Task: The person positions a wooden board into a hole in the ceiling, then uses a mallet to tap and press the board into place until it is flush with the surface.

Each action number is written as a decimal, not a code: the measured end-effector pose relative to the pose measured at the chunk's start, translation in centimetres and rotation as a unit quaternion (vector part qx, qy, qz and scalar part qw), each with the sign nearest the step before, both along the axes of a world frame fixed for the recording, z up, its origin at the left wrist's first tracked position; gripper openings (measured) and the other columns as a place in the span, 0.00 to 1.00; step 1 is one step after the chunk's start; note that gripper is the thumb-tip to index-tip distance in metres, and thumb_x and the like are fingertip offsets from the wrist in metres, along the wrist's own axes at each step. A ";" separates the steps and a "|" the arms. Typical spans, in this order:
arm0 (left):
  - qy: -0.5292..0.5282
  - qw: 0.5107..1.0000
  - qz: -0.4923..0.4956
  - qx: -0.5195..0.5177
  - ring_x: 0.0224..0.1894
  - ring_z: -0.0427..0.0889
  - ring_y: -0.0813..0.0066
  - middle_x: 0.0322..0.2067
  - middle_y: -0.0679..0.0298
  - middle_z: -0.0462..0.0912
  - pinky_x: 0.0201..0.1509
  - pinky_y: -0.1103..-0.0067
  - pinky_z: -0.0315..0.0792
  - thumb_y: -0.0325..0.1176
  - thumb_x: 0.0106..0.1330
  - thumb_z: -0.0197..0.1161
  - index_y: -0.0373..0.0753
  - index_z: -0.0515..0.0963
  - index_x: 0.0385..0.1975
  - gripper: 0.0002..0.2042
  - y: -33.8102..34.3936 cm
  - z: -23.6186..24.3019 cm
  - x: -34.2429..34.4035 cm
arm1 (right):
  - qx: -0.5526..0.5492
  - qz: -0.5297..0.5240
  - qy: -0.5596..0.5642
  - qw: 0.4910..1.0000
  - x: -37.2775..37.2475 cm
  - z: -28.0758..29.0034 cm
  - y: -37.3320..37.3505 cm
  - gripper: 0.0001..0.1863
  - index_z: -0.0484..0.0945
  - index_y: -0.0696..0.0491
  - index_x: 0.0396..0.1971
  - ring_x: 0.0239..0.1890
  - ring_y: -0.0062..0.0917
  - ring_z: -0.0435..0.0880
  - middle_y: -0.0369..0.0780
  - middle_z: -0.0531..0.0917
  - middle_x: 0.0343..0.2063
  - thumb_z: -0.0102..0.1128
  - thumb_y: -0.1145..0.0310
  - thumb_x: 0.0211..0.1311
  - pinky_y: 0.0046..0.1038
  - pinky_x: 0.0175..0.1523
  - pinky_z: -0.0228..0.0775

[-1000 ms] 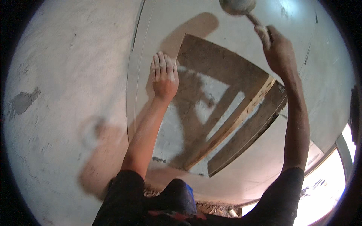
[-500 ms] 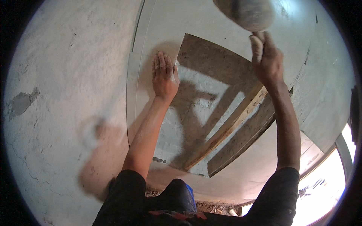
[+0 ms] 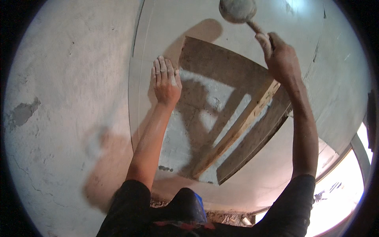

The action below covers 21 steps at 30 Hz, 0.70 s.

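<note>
My left hand (image 3: 166, 81) lies with fingers stretched out on a pale board (image 3: 144, 63), at the left edge of a rectangular opening (image 3: 221, 59). My right hand (image 3: 280, 59) grips the handle of a dusty, round-headed mallet-like tool (image 3: 237, 10), held up near the top of the view. Inside the opening a pale, stained surface (image 3: 171, 138) shows, crossed by a slanting wooden batten (image 3: 231, 140) and much shadow. My right wrist is in front of the opening's upper right corner.
A cracked plaster wall (image 3: 59, 138) with a darker patch (image 3: 23, 111) fills the left side. More boards (image 3: 339, 79) extend to the right. A bright doorway or window (image 3: 339, 185) is at the lower right. Rubble (image 3: 233, 217) shows beyond my body at the bottom.
The tool swung down with blur half a second ago and is now higher and further left, its head smaller in view. My left hand stays by the edge; the whole view has shifted slightly.
</note>
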<state>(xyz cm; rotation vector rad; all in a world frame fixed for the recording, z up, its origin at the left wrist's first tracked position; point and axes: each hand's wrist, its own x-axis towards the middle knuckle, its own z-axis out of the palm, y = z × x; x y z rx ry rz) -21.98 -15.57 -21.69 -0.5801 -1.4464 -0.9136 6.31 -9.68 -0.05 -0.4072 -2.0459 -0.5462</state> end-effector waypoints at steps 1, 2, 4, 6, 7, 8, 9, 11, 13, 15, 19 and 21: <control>-0.001 1.000 -0.004 -0.003 0.70 0.65 0.40 0.68 0.40 0.65 0.74 0.57 0.60 0.38 0.75 0.53 0.26 0.66 0.66 0.26 0.1 0.1 0.1 | 0.010 0.048 0.017 0.999 0.5 0.0 0.0 0.21 0.71 0.54 0.40 0.27 0.50 0.85 0.52 0.82 0.22 0.52 0.49 0.75 0.47 0.31 0.72; -0.005 1.000 -0.002 0.000 0.70 0.65 0.40 0.68 0.40 0.65 0.74 0.56 0.60 0.39 0.76 0.53 0.26 0.66 0.66 0.26 0.2 -0.1 -0.2 | 0.021 0.095 0.033 0.995 1.1 -0.1 0.0 0.21 0.71 0.55 0.40 0.27 0.50 0.85 0.52 0.82 0.21 0.52 0.49 0.75 0.48 0.31 0.72; -0.017 1.000 -0.002 0.003 0.71 0.64 0.40 0.67 0.39 0.66 0.74 0.55 0.60 0.40 0.76 0.52 0.26 0.66 0.66 0.26 0.1 -1.1 -0.9 | 0.087 0.141 0.066 0.984 1.3 -2.1 2.0 0.21 0.72 0.55 0.41 0.25 0.50 0.84 0.53 0.81 0.20 0.53 0.48 0.75 0.47 0.30 0.72; -0.002 1.000 -0.001 0.004 0.71 0.64 0.41 0.67 0.39 0.66 0.74 0.55 0.61 0.39 0.76 0.53 0.27 0.68 0.65 0.25 0.5 -0.2 -0.1 | 0.111 0.125 0.058 0.984 2.4 -2.8 5.7 0.22 0.73 0.55 0.41 0.24 0.49 0.83 0.52 0.80 0.20 0.53 0.47 0.74 0.46 0.29 0.72; -0.003 1.000 -0.005 0.001 0.71 0.64 0.42 0.67 0.39 0.66 0.74 0.56 0.61 0.39 0.76 0.53 0.28 0.68 0.65 0.24 0.8 0.0 0.4 | 0.044 -0.042 -0.003 0.998 3.0 -2.4 7.0 0.22 0.74 0.55 0.39 0.23 0.46 0.83 0.51 0.80 0.20 0.52 0.48 0.75 0.44 0.28 0.72; -0.003 1.000 0.001 -0.001 0.71 0.64 0.42 0.67 0.40 0.66 0.73 0.56 0.61 0.38 0.76 0.53 0.28 0.68 0.65 0.24 0.6 0.0 0.1 | 0.020 -0.041 -0.001 0.999 3.1 -2.1 5.6 0.22 0.74 0.54 0.39 0.23 0.45 0.83 0.51 0.80 0.20 0.51 0.48 0.75 0.43 0.28 0.72; 0.005 1.000 -0.004 0.007 0.71 0.65 0.44 0.68 0.41 0.67 0.74 0.56 0.61 0.38 0.76 0.54 0.29 0.68 0.66 0.24 0.5 -0.8 -0.2 | -0.003 -0.040 0.001 0.999 3.7 -1.7 3.7 0.21 0.75 0.54 0.38 0.22 0.43 0.84 0.50 0.80 0.20 0.51 0.48 0.76 0.42 0.28 0.72; 0.005 1.000 0.003 0.008 0.71 0.65 0.44 0.68 0.42 0.67 0.74 0.56 0.61 0.38 0.76 0.54 0.29 0.68 0.66 0.24 0.2 -1.1 -0.7 | 0.011 -0.010 0.018 1.000 4.1 0.0 2.0 0.21 0.76 0.54 0.37 0.23 0.39 0.85 0.49 0.80 0.20 0.49 0.49 0.77 0.41 0.28 0.72; 0.012 1.000 0.004 0.014 0.72 0.64 0.44 0.68 0.41 0.65 0.74 0.57 0.61 0.39 0.76 0.53 0.27 0.67 0.66 0.25 0.4 -0.2 -1.1 | 0.089 0.118 0.069 0.987 4.5 -1.2 2.4 0.21 0.75 0.54 0.38 0.23 0.39 0.84 0.49 0.79 0.20 0.50 0.48 0.76 0.41 0.28 0.72; 0.012 1.000 -0.007 0.002 0.73 0.62 0.43 0.69 0.39 0.63 0.75 0.58 0.59 0.39 0.77 0.51 0.24 0.64 0.67 0.27 0.6 -0.6 -0.2 | 0.109 0.190 0.117 0.969 5.1 -3.1 4.8 0.22 0.74 0.54 0.40 0.23 0.40 0.83 0.50 0.79 0.21 0.51 0.47 0.76 0.41 0.29 0.72; -0.012 1.000 0.003 -0.026 0.73 0.61 0.43 0.70 0.39 0.62 0.75 0.58 0.58 0.39 0.77 0.50 0.25 0.64 0.67 0.26 0.0 -0.8 0.1 | -0.056 -0.074 0.012 0.996 5.5 -1.5 5.0 0.21 0.74 0.54 0.45 0.29 0.44 0.86 0.51 0.82 0.24 0.52 0.48 0.75 0.43 0.30 0.74; -0.016 0.999 0.015 -0.032 0.74 0.60 0.43 0.71 0.40 0.61 0.76 0.58 0.57 0.39 0.77 0.50 0.25 0.65 0.67 0.26 -0.2 -1.2 -0.4 | -0.014 -0.008 0.047 0.999 5.9 -1.2 4.2 0.20 0.75 0.53 0.44 0.28 0.44 0.86 0.51 0.82 0.24 0.52 0.49 0.76 0.43 0.30 0.74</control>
